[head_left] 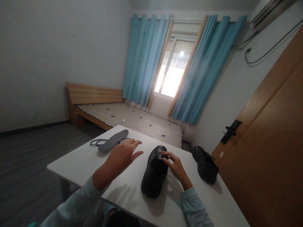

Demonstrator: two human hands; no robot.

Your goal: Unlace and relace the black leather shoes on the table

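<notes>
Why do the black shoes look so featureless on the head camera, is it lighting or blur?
Head view: lighting, mostly. The window is blown out and backlights the room, so the near shoe and far shoe read as dark shapes. The right hand touches the near shoe's opening; the left hand looks slightly soft. Straight lines bow near the edges.

On the counter [82, 164], one shoe [155, 171] lies between the hands, touching the right hand [175, 167]. An insole [113, 140] rests on a lace [96, 142] just beyond the left hand [121, 157]. A second shoe [205, 164] sits right of the right hand. The bed [139, 121] stands behind.
</notes>
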